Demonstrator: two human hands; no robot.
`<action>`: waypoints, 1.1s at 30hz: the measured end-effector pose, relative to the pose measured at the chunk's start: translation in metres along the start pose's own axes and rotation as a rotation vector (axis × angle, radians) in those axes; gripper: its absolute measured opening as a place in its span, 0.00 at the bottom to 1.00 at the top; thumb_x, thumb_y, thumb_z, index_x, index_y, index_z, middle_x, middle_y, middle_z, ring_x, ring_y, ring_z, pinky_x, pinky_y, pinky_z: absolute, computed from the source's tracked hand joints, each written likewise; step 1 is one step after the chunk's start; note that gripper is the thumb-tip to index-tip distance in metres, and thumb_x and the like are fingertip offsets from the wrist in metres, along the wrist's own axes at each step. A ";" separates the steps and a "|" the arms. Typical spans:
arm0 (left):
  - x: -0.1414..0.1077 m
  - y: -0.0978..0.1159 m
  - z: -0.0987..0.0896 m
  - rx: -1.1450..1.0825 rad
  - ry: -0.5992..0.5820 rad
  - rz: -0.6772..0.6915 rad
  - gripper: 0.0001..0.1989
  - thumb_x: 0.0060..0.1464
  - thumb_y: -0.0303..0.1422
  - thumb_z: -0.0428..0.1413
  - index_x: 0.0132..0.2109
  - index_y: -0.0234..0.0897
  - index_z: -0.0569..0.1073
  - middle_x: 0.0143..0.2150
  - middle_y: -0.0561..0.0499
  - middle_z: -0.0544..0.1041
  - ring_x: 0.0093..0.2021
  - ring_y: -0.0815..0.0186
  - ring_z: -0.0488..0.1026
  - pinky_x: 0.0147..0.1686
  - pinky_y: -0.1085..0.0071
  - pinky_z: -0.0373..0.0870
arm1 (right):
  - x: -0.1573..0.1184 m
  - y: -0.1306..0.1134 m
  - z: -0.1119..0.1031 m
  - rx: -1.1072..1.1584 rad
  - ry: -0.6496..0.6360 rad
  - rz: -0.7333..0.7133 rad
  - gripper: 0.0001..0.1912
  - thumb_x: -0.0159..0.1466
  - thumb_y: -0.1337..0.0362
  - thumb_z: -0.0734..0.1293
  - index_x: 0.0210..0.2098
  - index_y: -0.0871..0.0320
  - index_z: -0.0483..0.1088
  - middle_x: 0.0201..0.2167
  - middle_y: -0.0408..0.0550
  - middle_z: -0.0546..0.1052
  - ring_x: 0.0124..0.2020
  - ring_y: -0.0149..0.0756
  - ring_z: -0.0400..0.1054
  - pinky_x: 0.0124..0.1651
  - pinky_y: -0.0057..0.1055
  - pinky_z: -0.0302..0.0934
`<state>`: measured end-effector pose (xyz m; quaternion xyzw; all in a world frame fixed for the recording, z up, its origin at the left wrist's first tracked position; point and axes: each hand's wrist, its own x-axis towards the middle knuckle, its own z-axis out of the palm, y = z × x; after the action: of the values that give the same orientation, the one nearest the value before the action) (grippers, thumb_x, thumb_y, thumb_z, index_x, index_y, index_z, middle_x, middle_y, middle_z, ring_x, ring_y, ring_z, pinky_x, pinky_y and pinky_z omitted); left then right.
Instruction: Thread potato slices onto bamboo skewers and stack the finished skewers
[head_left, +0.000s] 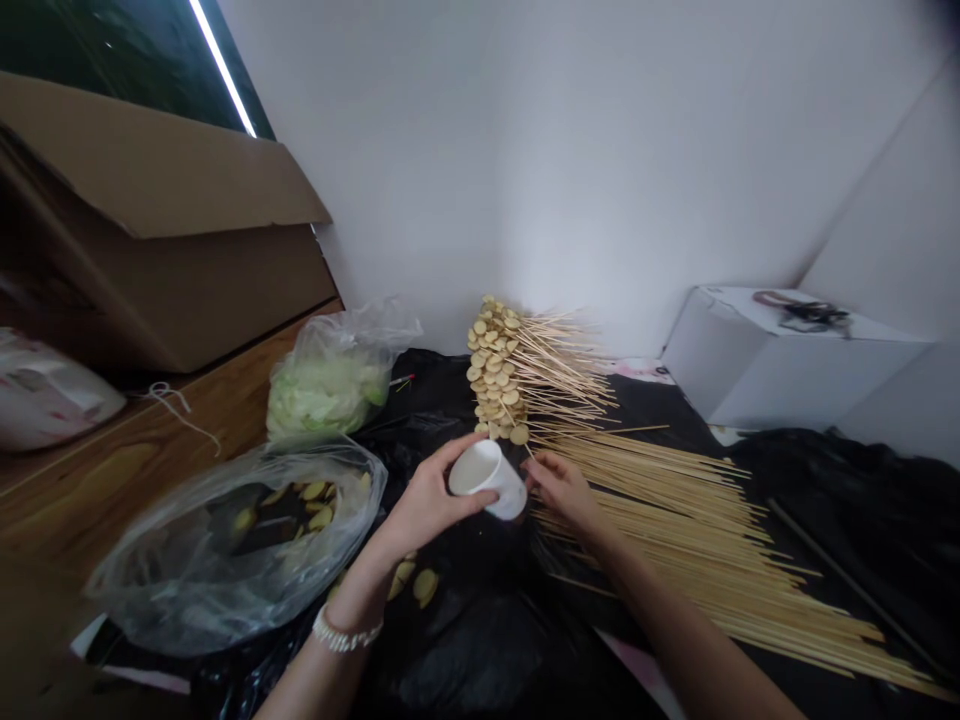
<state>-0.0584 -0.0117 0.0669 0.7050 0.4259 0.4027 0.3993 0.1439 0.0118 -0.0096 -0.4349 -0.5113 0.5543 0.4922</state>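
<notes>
My left hand (pixel 431 495) is wrapped round a white cup (pixel 511 494), tilted so that its mouth faces up and to the left. Close beside the cup, my right hand (pixel 559 485) is closed in a pinch on a thin wooden skewer (pixel 529 451), whose far end meets a pale round slice (pixel 519 435) that looks like potato. Just beyond both hands rises a pile of skewered slices (pixel 495 365), sticks pointing right. Many bare skewers (pixel 690 530) lie under and beyond my right forearm. Loose slices (pixel 425 585) rest below my left wrist.
At the left stands an open clear plastic bag (pixel 187 590) with more slices inside. Behind it sits a bag of pale green leaves (pixel 330 395). A cardboard box (pixel 165 290) fills the back left; a white box (pixel 780 360) stands back right. Black plastic (pixel 480 640) covers the surface.
</notes>
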 end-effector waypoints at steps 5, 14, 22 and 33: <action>0.046 -0.026 0.039 -0.388 0.229 -0.025 0.34 0.39 0.33 0.67 0.56 0.36 0.70 0.55 0.42 0.72 0.55 0.54 0.68 0.56 0.62 0.61 | 0.002 -0.006 -0.005 0.173 -0.017 0.094 0.26 0.58 0.40 0.62 0.36 0.58 0.67 0.23 0.46 0.77 0.08 0.19 0.43 0.12 0.24 0.32; 0.048 -0.051 0.064 -0.986 0.203 -0.161 0.28 0.46 0.29 0.64 0.55 0.41 0.69 0.52 0.46 0.73 0.50 0.61 0.70 0.49 0.65 0.66 | 0.004 -0.008 -0.007 0.361 0.041 0.188 0.24 0.57 0.44 0.65 0.42 0.55 0.62 0.31 0.47 0.79 0.07 0.16 0.43 0.10 0.19 0.32; 0.046 -0.057 0.070 -1.136 0.176 -0.265 0.24 0.50 0.31 0.62 0.54 0.40 0.70 0.48 0.47 0.74 0.45 0.63 0.71 0.43 0.68 0.69 | 0.001 -0.010 -0.005 0.425 0.017 0.189 0.26 0.56 0.43 0.65 0.45 0.56 0.62 0.22 0.41 0.74 0.07 0.17 0.43 0.10 0.19 0.33; 0.046 -0.051 0.062 -1.428 0.097 -0.468 0.26 0.58 0.49 0.47 0.49 0.31 0.72 0.45 0.42 0.77 0.45 0.58 0.74 0.43 0.64 0.70 | 0.000 -0.011 0.000 0.079 0.206 -0.069 0.23 0.49 0.54 0.73 0.40 0.55 0.66 0.36 0.47 0.78 0.34 0.37 0.72 0.35 0.30 0.67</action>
<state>-0.0023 0.0332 0.0090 0.1475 0.2171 0.5163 0.8152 0.1447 0.0120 0.0019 -0.4520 -0.4505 0.5092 0.5774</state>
